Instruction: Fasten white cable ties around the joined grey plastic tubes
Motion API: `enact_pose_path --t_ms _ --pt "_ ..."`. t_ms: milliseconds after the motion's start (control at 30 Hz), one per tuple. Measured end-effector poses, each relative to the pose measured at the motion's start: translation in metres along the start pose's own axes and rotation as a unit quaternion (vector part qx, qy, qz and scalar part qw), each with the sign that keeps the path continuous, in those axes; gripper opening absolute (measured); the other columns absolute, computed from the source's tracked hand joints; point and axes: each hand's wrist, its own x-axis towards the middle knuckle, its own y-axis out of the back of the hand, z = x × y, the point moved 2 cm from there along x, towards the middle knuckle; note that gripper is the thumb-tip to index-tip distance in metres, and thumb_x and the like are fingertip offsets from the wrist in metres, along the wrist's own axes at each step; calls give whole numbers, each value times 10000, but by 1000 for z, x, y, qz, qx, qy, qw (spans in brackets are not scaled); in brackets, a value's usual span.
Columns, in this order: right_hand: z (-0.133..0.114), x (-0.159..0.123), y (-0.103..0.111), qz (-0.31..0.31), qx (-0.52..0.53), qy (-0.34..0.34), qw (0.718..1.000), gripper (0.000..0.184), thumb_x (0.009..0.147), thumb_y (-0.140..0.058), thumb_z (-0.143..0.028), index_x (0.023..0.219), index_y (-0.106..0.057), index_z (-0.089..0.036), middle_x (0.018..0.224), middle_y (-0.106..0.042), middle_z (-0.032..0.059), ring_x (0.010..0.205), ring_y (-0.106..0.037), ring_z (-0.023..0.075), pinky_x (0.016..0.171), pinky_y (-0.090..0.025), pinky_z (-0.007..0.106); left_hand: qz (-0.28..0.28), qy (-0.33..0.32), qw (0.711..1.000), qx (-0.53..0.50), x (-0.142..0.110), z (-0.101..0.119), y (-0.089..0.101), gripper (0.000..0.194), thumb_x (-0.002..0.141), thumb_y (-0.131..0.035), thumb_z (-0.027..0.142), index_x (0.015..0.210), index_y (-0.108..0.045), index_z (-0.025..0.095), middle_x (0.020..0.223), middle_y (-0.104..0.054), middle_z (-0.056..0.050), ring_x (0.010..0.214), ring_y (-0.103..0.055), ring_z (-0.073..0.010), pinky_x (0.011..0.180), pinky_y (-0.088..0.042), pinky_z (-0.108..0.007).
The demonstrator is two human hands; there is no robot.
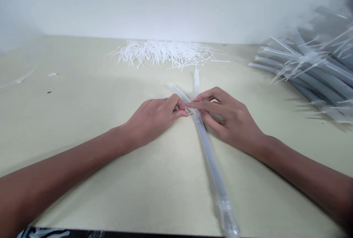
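tabletop (82,127), clear tube (211,164) pointing away

Bright, diffuse light; soft, faint shadows lay beneath the plastic tube pile (317,83), blurred toward the right edge; wide-angle distortion bowed the tabletop (68,120).

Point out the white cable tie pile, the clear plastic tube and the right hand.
White cable tie pile (162,53): head view, pile's middle.
Clear plastic tube (212,164): head view, lower shaft.
Right hand (231,120): head view, back of hand.
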Motion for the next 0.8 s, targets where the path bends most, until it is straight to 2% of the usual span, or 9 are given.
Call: enact_pose_path --t_ms 300,567,800 --pt "-1 -1 -1 -14 -18 19 1000 355 838 -464 -50 1060 -657 -250 1094 -574 63 910 -602 135 642 -480 243 20 -12 999 32 -1 -1 -1 249 915 -430 423 898 -518 191 776 -638 23 614 -533 -120 558 -360 -252" --pt "3 -1 -1 -6 -12 10 1000 359 850 -490 -89 1123 -632 -273 1065 -610 41 857 -604 134 653 -478 261 72 -49 995 -45 -2 -1 1 66 894 -505 259 877 -525 198 772 -639 53 639 -555 -79 582 -395 -198" --pt "4 -3 -2 19 -7 -16 1000 365 861 -487 -109 1155 -609 -288 1032 -606 44 871 -600 148 687 -499 275 87 -67 993 -52 -2 -1 2 71 873 -536 228 903 -594 200 827 -660 42 691 -569 -78 633 -416 -189"
